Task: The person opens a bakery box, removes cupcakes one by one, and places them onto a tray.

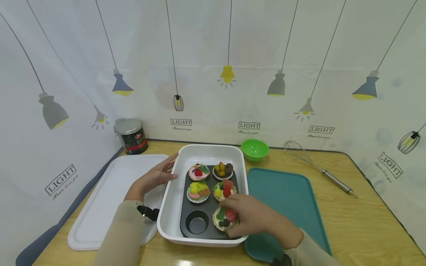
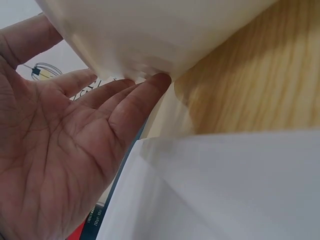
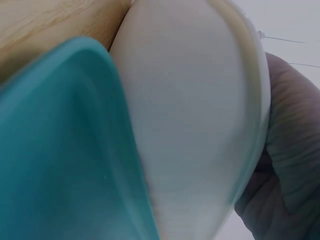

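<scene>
A white rectangular basin (image 1: 169, 218) holds a dark muffin tin (image 1: 208, 210). My right hand (image 1: 254, 214) reaches over the basin's right rim and pinches a fruit tart (image 1: 223, 218) at the tin's near right cup, thumb on the near side and fingers on the far side. Other tarts sit in the tin: a yellow-topped one (image 1: 198, 191), a pink one (image 1: 198, 172), a chocolate one (image 1: 222, 170) and one with red fruit (image 1: 223, 190). The near left cup (image 1: 197, 222) shows its bare bottom. Fairly straight, my left hand's fingers (image 2: 142, 100) touch the basin's outer left wall.
A white tray (image 1: 103, 207) lies left of the basin, a teal tray (image 1: 283, 199) to its right. Behind stand a lidded dark tin can (image 1: 133, 136) and a green bowl (image 1: 254, 149). A whisk (image 1: 319, 168) lies at the back right. Printed sheeting walls the table in.
</scene>
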{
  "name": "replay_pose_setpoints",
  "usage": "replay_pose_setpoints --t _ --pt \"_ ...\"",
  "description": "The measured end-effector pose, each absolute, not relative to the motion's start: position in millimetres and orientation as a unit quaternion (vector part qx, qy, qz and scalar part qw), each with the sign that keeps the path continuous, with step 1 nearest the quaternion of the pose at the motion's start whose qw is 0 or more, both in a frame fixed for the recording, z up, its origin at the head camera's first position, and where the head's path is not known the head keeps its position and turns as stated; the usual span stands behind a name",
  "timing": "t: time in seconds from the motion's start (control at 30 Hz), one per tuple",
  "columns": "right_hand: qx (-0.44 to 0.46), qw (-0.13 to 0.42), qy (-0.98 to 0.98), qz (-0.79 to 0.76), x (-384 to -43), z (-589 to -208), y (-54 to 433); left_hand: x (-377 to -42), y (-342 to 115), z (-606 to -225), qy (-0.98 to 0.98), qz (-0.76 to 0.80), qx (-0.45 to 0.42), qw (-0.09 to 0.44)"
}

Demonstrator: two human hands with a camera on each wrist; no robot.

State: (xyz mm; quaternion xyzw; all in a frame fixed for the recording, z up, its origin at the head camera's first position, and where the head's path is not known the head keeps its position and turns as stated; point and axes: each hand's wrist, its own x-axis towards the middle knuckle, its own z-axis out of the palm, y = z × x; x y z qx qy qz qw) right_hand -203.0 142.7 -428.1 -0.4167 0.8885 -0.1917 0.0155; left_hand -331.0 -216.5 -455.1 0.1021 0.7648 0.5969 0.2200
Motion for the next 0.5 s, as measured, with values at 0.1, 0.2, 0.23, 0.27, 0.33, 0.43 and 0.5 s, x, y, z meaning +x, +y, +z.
replay_pose_setpoints --t 0.1,0.2,0.23,0.27,0.33,0.43,0.5 --pt "-0.415 0.008 0.887 -0.203 -203.6 -427.3 143.1 -331.0 -215.7 -454.7 0.764 0.598 0.098 0.221" --pt "-0.414 0.003 0.885 -0.212 -204.9 -427.1 143.1 -330.8 -215.4 -453.6 0.766 0.596 0.097 0.22" --pt "-0.415 0.005 0.884 -0.216 -205.2 -426.9 143.2 -330.8 -215.6 -453.4 0.766 0.595 0.099 0.22" --pt "-0.415 0.006 0.884 -0.216 -205.5 -426.9 143.4 -330.8 -215.7 -453.4 0.766 0.595 0.099 0.22" --pt "-0.418 0.012 0.881 -0.221 -206.2 -427.2 143.9 -331.1 -216.0 -453.9 0.766 0.596 0.099 0.221" --pt "-0.423 0.019 0.877 -0.229 -206.8 -427.1 145.1 -331.6 -216.3 -455.0 0.761 0.6 0.1 0.224" --pt "-0.427 0.021 0.873 -0.236 -207.6 -427.6 145.9 -331.7 -216.4 -455.6 0.759 0.603 0.1 0.224"
